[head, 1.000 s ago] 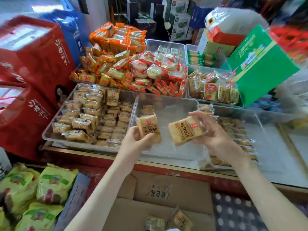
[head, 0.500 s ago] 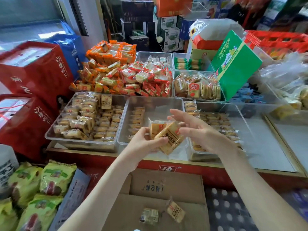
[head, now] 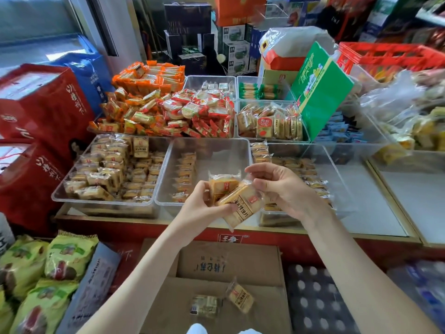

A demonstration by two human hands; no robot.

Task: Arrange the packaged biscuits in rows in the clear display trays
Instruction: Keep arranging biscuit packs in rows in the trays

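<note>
Over the front edge of the middle clear tray [head: 224, 153], my left hand [head: 202, 209] grips two yellow biscuit packets: a rear packet [head: 222, 185] and a tilted front packet [head: 240, 208] laid across it. My right hand [head: 286, 191] pinches the upper right end of the front packet. The middle tray holds one row of packets [head: 185, 175] along its left side. The left tray [head: 57, 196] is heaped with the same biscuits. Rows of biscuit packets [head: 298, 165] lie in the right tray [head: 337, 174].
An open cardboard box [head: 216, 263] below the counter holds two loose packets [head: 240, 297]. Red gift boxes [head: 43, 109] stand at the left, a green box [head: 322, 92] leans at the back right, and piles of orange and red snacks [head: 168, 112] fill the back trays.
My hands came together: the right hand laid its packet across the one in my left hand. The view pulled back and down from the trays.
</note>
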